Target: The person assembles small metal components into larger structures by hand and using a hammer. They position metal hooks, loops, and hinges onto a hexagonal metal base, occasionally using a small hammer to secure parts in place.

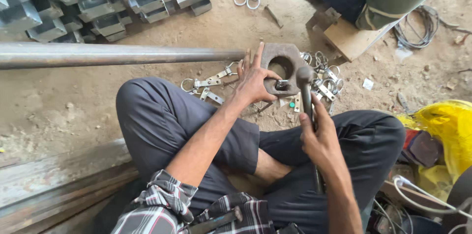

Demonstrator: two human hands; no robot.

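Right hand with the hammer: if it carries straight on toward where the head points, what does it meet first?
Most likely the small metal piece that the left hand steadies on the heavy steel block. The right hand aims the hammer head just beside it; depth is unclear, so it could strike the block instead.

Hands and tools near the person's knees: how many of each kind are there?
Bare hands: 2, left hand, right hand
Dark metal hammer: 1
Rusty six-sided metal block with round hole: 1
Long grey steel pipe: 1
Total: 5
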